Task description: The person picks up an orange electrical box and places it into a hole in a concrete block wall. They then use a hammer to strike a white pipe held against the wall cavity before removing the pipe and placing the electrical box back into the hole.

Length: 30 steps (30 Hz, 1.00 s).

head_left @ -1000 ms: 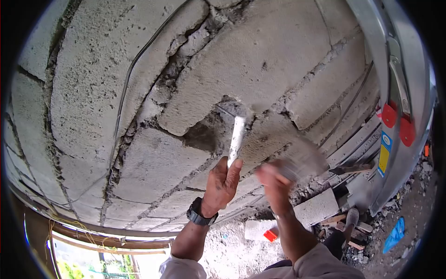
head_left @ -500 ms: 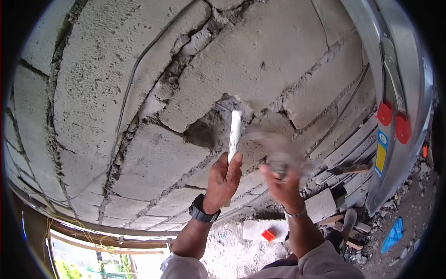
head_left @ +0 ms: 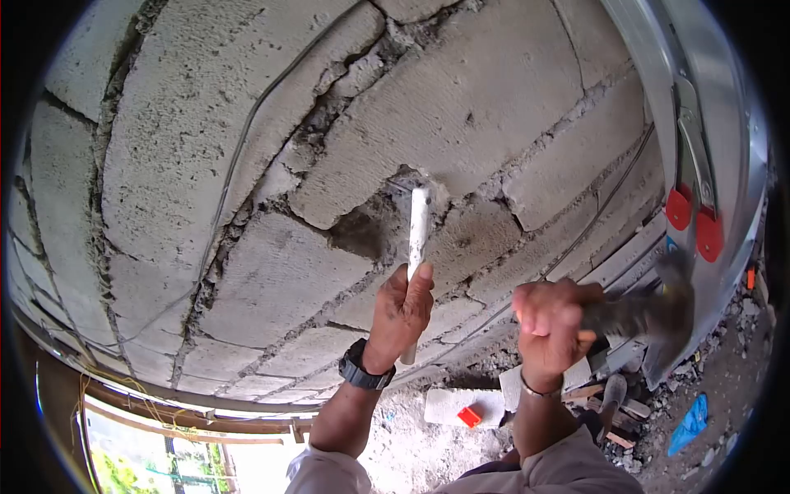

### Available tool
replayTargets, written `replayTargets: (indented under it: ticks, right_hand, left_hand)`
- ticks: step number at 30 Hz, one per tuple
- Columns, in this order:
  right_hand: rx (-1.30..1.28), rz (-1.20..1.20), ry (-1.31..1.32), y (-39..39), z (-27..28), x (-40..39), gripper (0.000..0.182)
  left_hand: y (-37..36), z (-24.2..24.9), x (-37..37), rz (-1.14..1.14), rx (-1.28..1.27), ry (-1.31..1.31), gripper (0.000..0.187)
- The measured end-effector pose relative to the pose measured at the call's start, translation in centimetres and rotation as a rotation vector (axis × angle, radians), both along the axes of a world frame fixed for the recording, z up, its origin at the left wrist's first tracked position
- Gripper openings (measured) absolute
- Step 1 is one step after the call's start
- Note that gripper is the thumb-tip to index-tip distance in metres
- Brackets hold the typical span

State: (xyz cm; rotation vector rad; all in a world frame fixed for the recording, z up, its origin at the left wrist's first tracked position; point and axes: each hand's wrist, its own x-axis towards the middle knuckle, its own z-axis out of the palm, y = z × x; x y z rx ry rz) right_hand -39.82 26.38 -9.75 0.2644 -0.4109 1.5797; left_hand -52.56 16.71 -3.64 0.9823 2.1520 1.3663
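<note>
My left hand (head_left: 401, 311) is wrapped round a white, smudged pipe (head_left: 418, 226), thumb along its side. The pipe's upper end overlaps the edge of a broken hole (head_left: 362, 232) in the block wall (head_left: 288, 263), where a thin dark rod shows beside the tip. Off to the right, my right hand (head_left: 553, 323) grips the handle of a hammer (head_left: 634, 314). Its head, smeared by motion, points right, away from the pipe.
A metal ladder (head_left: 728, 148) with red-ended brackets stands at the right. Below lie a pale block (head_left: 448, 407) bearing a red object (head_left: 469, 417), rubble, wood pieces and a blue scrap (head_left: 690, 424). A cable (head_left: 234, 156) runs across the wall.
My right hand has swung the hammer away from the pipe, to the right. My left hand keeps its hold on the pipe in nearly the same place.
</note>
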Motion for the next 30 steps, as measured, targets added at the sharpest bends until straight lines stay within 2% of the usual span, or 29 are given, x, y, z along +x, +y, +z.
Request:
replayTargets:
  ticks: [1,3,4,6,8,9,11,12,15,17,18,20,21,23,24,26,28,30]
  right_hand:
    - [0.005,0.002,0.006,-0.5,-0.6,-1.7,0.017]
    - [0.256,-0.132,-0.898,-1.2,-2.9,-5.1,0.008]
    - [0.245,-0.137,-0.906,-1.2,-3.7,-4.5,0.008]
    - [0.348,0.021,-1.099,0.5,-4.2,-4.1,0.004]
    - [0.115,0.129,-0.686,-0.1,-2.5,-0.4,0.004]
    - [0.044,0.015,-0.36,0.2,-0.5,0.3,0.009]
    - [0.012,-0.053,0.015,1.1,0.9,0.9,0.014]
    - [0.032,-0.067,0.063,0.9,0.1,-0.4,0.011]
    - [0.325,-0.299,-0.92,0.1,-2.7,-4.1,0.008]
    - [0.255,-0.105,-1.042,1.7,-2.1,-3.6,0.01]
    - [0.15,0.06,-0.988,1.4,-2.6,-1.8,0.012]
    - [0.035,0.026,-0.365,1.3,0.7,0.9,0.019]
    - [0.13,0.033,-0.149,2.5,1.7,2.0,0.019]
    - [0.021,-0.36,-0.155,2.0,2.4,0.1,0.014]
    - [0.264,-0.479,-0.543,1.4,-1.6,-3.4,0.011]
    - [0.501,-0.598,-0.944,1.2,-4.9,-5.3,0.008]
    - [0.304,0.01,-1.031,2.7,-2.3,-3.5,0.005]
    - [0.094,0.127,-0.67,2.1,-0.5,0.3,0.008]
  left_hand:
    - [0.0,0.0,-0.1,0.001,-0.006,0.008,0.041]
    - [0.0,-0.1,0.4,-0.004,-0.02,0.009,0.041]
    - [0.0,0.0,0.7,0.028,-0.04,-0.001,0.041]
    - [0.4,0.0,0.5,0.043,0.018,-0.07,0.041]
    - [0.4,0.1,1.0,0.051,-0.001,-0.074,0.041]
    - [0.7,0.1,1.0,0.043,0.011,-0.058,0.041]
    - [0.6,0.0,0.9,0.041,0.02,-0.07,0.041]
    - [0.7,0.1,0.9,0.03,0.026,-0.079,0.04]
    - [1.1,0.1,1.2,0.038,0.044,-0.104,0.04]
    - [1.9,0.2,0.9,0.038,0.06,-0.091,0.04]
    - [1.1,-0.2,1.1,0.068,0.027,-0.105,0.04]
    - [1.3,-0.2,1.3,0.067,0.026,-0.11,0.04]
    - [1.3,-0.1,1.4,0.063,0.039,-0.101,0.04]
    - [1.3,0.1,1.2,0.065,0.045,-0.104,0.041]
    - [1.3,0.0,1.3,0.058,0.053,-0.122,0.041]
    - [1.6,-0.1,1.5,0.069,0.058,-0.147,0.041]
    - [2.6,0.2,1.3,0.06,0.083,-0.141,0.041]
    - [2.1,0.1,2.0,0.062,0.067,-0.164,0.042]
